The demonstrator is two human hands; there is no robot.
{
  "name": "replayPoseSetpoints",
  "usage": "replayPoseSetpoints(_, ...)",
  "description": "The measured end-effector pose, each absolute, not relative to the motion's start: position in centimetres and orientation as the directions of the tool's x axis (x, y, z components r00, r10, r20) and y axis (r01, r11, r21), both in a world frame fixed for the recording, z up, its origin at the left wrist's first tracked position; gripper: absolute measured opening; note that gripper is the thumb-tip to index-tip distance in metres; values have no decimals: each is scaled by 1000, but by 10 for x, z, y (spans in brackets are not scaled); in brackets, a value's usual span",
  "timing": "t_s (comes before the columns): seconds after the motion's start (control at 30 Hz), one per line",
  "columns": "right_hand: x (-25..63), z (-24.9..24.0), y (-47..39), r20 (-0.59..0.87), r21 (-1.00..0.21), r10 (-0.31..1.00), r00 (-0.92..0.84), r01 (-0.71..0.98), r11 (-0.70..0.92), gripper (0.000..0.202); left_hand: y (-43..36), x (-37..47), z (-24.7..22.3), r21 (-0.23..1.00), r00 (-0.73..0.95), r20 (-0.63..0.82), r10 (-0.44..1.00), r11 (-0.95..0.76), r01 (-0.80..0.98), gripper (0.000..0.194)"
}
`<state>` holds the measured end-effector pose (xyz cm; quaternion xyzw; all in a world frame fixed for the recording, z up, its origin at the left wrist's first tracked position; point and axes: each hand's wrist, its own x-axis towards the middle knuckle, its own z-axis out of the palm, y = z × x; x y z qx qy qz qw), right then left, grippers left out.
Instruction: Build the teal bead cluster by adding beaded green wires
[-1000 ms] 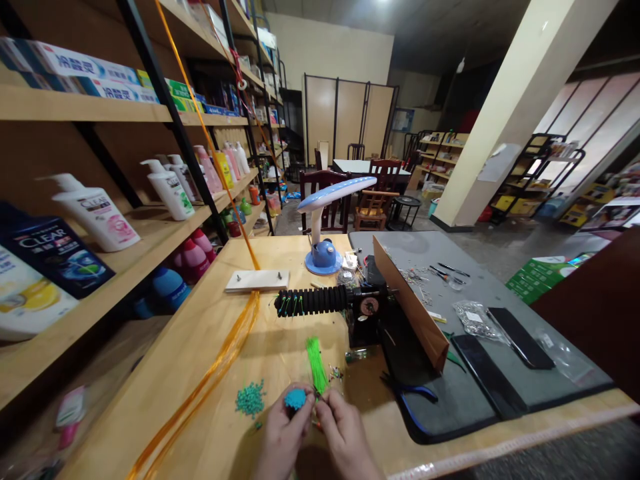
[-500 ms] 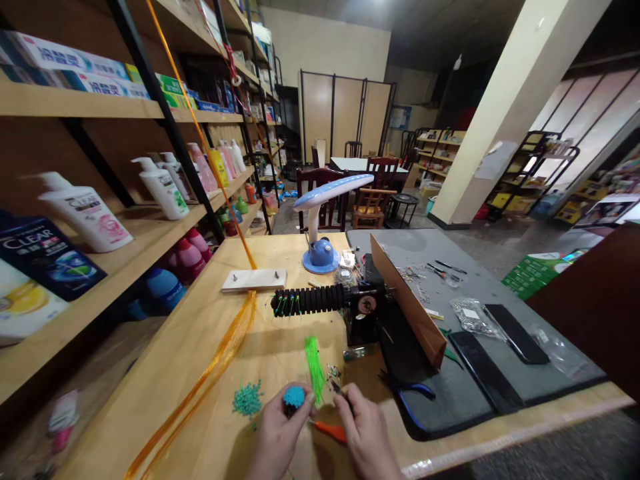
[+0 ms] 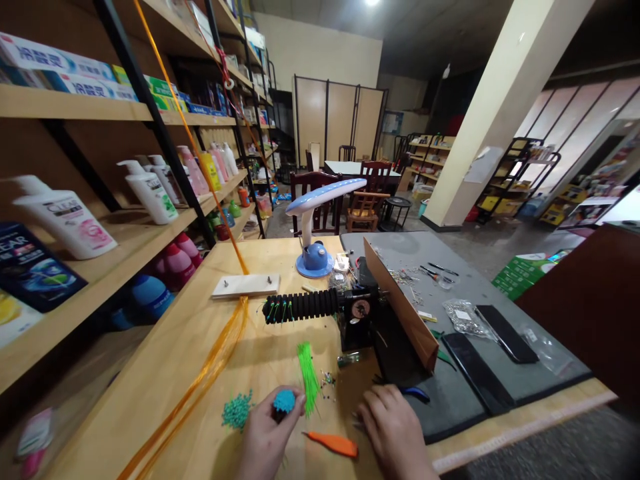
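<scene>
My left hand [image 3: 270, 433] is closed around a small dark piece with a round, bright blue, bumpy top [image 3: 284, 401]. To its left lies a loose pile of turquoise beads [image 3: 237, 409], and just beyond it a bundle of bright green strands [image 3: 309, 378]. On the right, my right hand [image 3: 395, 427] is low over the table with bent fingers, beside blue-handled pliers [image 3: 417, 393]. A blurred greyish bit shows at its fingertips; I cannot make out what it is. Between the hands lies an orange-handled pointed tool [image 3: 333, 443], touched by neither.
A black ribbed roller [image 3: 305, 307] on a motor block carries several green strands. Orange threads [image 3: 215, 360] run from a white clamp plate [image 3: 246, 286]. A brown board [image 3: 400, 307] stands upright by the grey mat [image 3: 425, 267]. A blue desk lamp [image 3: 314, 260] stands behind.
My right hand has moved right, away from the left hand and the orange tool, towards the pliers. My left hand still holds the blue-topped piece. The view has shifted slightly.
</scene>
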<state>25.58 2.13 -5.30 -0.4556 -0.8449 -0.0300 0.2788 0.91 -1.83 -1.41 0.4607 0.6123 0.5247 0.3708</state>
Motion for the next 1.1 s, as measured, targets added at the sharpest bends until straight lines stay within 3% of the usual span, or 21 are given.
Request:
replayPoseSetpoints(0.23,216,-43,85,271,-366,863,-426,784,501,34,-15,6,-10,976,-315,81,946,-12,216,28)
replayPoseSetpoints(0.47,203,-37,86,282,-531,894,-348,719,448,23,-3,4,-6,950,-296,146,944,-49,310,28)
replayPoseSetpoints(0.53,193,-39,76,254,-684,925,-283,624,378,25,1,4,-6,945,-305,159,939,-55,322,29)
replayPoseSetpoints(0.6,177,-42,66,65,-971,984,-168,215,101,28,5,5,-5,940,-315,182,932,-70,334,30)
replayPoseSetpoints(0.63,168,-43,62,-33,-999,983,-182,33,-28,33,7,6,-5,937,-317,197,928,-83,339,30)
replayPoseSetpoints(0.7,152,-45,57,-159,-969,965,-210,-154,-194,51,8,8,-3,928,-309,227,923,-109,357,29)
replayPoseSetpoints(0.8,138,-44,56,-226,-957,949,-220,-134,-259,69,7,10,-3,903,-283,273,919,-144,404,27)
replayPoseSetpoints(1.1,130,-38,58,-168,-980,965,-200,-75,-186,61,6,6,-12,787,-183,429,885,-267,556,18)
